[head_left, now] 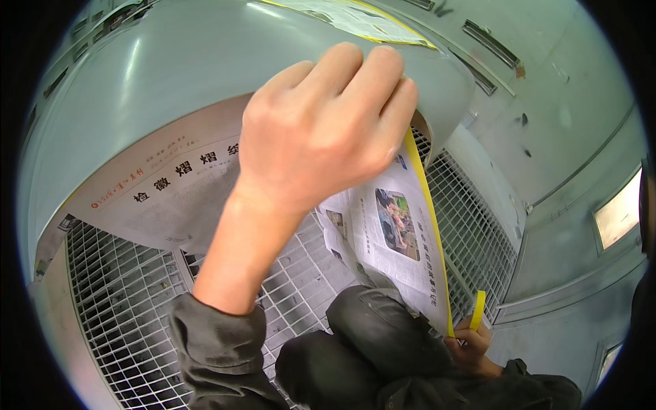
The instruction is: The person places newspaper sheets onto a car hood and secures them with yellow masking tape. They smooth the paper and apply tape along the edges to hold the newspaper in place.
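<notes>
My left hand (pixel 321 130) is closed, raised high in front of a grey curved car body panel (pixel 178 61). Its fingertips are curled out of sight. A newspaper sheet (pixel 369 239), edged along one side with yellow masking tape (pixel 432 225), runs from behind this hand down to my right hand. At the lower right, my right hand (pixel 473 347) pinches the sheet's lower taped corner. A loose end of yellow tape (pixel 479 307) sticks up from its fingers. The taped edge looks stretched nearly straight between both hands.
Another newspaper sheet (pixel 171 205) covers the panel's arched opening at the left. More taped newspaper (pixel 355 20) lies on top of the panel. A metal floor grating (pixel 123 294) lies below, near my bent knees (pixel 369 314). A pale wall (pixel 567 102) stands at the right.
</notes>
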`<state>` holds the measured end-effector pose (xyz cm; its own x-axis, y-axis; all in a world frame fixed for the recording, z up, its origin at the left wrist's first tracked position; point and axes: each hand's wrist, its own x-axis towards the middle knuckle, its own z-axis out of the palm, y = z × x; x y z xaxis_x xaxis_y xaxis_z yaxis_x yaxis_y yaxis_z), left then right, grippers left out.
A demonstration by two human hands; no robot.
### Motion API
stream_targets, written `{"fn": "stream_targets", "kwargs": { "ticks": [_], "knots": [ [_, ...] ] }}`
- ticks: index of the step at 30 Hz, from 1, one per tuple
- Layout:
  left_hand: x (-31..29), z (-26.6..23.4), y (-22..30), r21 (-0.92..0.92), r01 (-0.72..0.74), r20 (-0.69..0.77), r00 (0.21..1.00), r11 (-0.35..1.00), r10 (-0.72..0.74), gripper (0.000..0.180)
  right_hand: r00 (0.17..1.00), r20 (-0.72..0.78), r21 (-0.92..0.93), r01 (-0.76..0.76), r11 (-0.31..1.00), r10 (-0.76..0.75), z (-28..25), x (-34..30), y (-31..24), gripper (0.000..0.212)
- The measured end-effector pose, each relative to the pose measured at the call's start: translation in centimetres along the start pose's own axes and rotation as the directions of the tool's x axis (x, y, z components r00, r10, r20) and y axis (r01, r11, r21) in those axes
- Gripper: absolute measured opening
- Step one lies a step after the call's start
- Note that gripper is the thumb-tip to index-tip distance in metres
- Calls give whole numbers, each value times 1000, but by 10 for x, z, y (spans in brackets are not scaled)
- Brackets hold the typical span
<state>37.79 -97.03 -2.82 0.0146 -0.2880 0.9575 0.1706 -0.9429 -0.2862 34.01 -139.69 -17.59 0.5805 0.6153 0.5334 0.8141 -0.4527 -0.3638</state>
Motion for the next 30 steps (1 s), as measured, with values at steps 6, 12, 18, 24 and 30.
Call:
{"fn": "stream_targets", "kwargs": {
  "ticks": [6,12,18,24,30],
  "knots": [
    [27,3,-16,-155,-206,198,952,966,234,12,998,-23,-6,-53,999,53,1,4,-15,24],
    [42,7,-17,-255,-254,283,903,933,323,11,990,-33,37,-139,990,140,6,3,-25,22],
    [47,9,-14,-351,-235,282,896,906,342,14,891,56,150,-454,878,451,41,8,-24,15],
    [50,11,-11,-450,-205,277,893,869,354,15,856,83,280,-512,812,511,99,22,-13,18],
    [51,7,-5,-471,-174,300,891,865,342,13,858,56,417,-485,769,511,183,65,21,21]
  ]
}}
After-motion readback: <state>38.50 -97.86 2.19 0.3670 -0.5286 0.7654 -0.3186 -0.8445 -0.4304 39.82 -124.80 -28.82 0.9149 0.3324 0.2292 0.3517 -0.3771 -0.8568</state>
